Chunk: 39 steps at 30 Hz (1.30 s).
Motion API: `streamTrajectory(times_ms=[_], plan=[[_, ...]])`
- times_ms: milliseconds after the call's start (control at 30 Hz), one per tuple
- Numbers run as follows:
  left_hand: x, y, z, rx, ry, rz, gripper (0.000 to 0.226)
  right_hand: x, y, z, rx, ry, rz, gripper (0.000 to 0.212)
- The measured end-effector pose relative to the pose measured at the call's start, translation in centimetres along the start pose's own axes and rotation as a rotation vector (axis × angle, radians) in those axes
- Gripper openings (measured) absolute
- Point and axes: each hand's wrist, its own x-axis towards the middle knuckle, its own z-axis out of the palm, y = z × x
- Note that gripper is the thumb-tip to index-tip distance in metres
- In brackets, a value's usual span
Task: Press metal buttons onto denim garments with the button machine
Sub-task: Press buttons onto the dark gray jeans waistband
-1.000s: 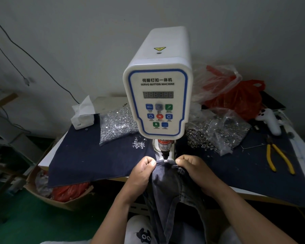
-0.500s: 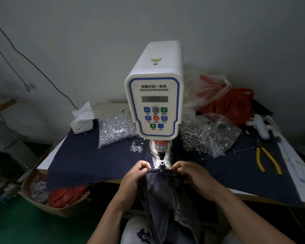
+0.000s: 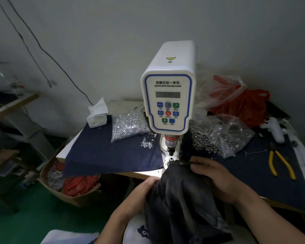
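The white servo button machine [image 3: 168, 95] stands at the table's front edge, its press head [image 3: 170, 152] above the round die [image 3: 171, 158]. A dark denim garment [image 3: 180, 199] hangs off the table edge just right of the die. My right hand [image 3: 213, 175] pinches its top edge beside the die. My left hand [image 3: 141, 192] grips the garment's left side lower down, below the table edge. A clear bag of silver buttons [image 3: 128, 125] lies left of the machine, with a few loose ones [image 3: 146, 144] near the press.
A dark blue cloth [image 3: 102, 155] covers the table. Bags of metal rings [image 3: 222, 138] and red plastic bags [image 3: 241, 103] sit right of the machine, with yellow pliers [image 3: 280, 164] and a white handheld device [image 3: 273, 129]. A tissue box [image 3: 97, 115] stands at the back left; a cardboard box [image 3: 69, 187] sits on the floor.
My left hand has dropped from the die down the garment's left side. The garment's top edge has slid right, off the die, with my right hand still pinching it.
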Motion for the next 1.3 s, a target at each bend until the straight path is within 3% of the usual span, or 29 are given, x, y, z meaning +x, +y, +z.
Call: streamTrajectory(times_ms=[67, 167, 233, 367, 433, 500, 567, 633, 667, 767, 900, 933, 1000, 1067, 1133, 1200, 1300], plan=[[0.1, -0.1, 0.1, 0.093, 0.07, -0.137, 0.047, -0.5, -0.1, -0.1, 0.034, -0.017, -0.011, 0.016], [-2.1, -0.6, -0.6, 0.105, -0.177, -0.226, 0.063, -1.2, -0.5, -0.9, 0.134, 0.001, -0.086, 0.013], [-3.0, -0.3, -0.5, 0.037, -0.219, -0.192, 0.07, -1.8, -0.9, -2.1, 0.162, 0.025, -0.131, 0.02], [-4.5, 2.1, -0.9, -0.336, -0.094, -0.04, 0.048, -3.7, -2.1, -6.2, 0.04, 0.077, -0.016, 0.019], [-5.0, 3.8, -1.9, -0.443, -0.07, 0.061, 0.041, -4.9, -3.4, -8.3, -0.364, 0.066, 0.177, 0.012], [-5.4, 6.0, -2.1, -0.374, -0.076, 0.146, 0.032, -5.5, -4.3, -9.5, -1.061, 0.003, 0.347, 0.013], [-5.5, 8.2, -1.1, -0.255, -0.12, 0.195, 0.027, -5.3, -4.8, -8.4, -1.444, 0.054, 0.253, 0.01], [-5.1, 10.1, 0.4, -0.174, -0.175, 0.23, 0.029, -4.5, -4.2, -5.2, -1.321, 0.122, -0.033, 0.008], [-4.8, 10.9, 1.1, -0.148, -0.198, 0.243, 0.029, -4.0, -3.5, -3.3, -1.181, 0.08, -0.124, 0.012], [-4.1, 12.3, 1.9, -0.134, -0.251, 0.261, 0.031, -2.7, -1.8, 1.3, -1.058, -0.085, -0.194, 0.042], [-4.2, 11.6, 0.3, -0.148, -0.274, 0.195, 0.035, -1.3, -1.9, 2.4, -1.195, -0.098, -0.181, 0.011], [-4.3, 11.2, -0.3, -0.031, -0.288, 0.162, 0.036, -1.1, -1.8, 2.3, -1.137, -0.097, -0.151, 0.004], [-4.2, 10.4, -1.5, 0.361, -0.326, 0.098, 0.04, -0.9, -1.3, 2.3, -0.961, -0.073, -0.112, 0.012], [-3.8, 9.2, -2.2, 0.55, -0.372, 0.021, 0.04, -0.9, -0.7, 2.1, -0.758, -0.049, -0.073, 0.013], [-3.5, 7.8, -2.4, 0.432, -0.336, 0.054, 0.035, -0.6, -0.5, 1.6, -0.462, -0.006, 0.031, 0.014], [-3.1, 6.5, -2.2, 0.083, -0.25, 0.111, 0.04, -0.1, -0.8, 0.7, -0.337, 0.059, 0.117, 0.015], [-2.2, 6.2, -1.2, -0.316, -0.179, 0.102, 0.053, 0.7, -0.7, -0.9, -0.694, 0.124, 0.075, 0.018]])
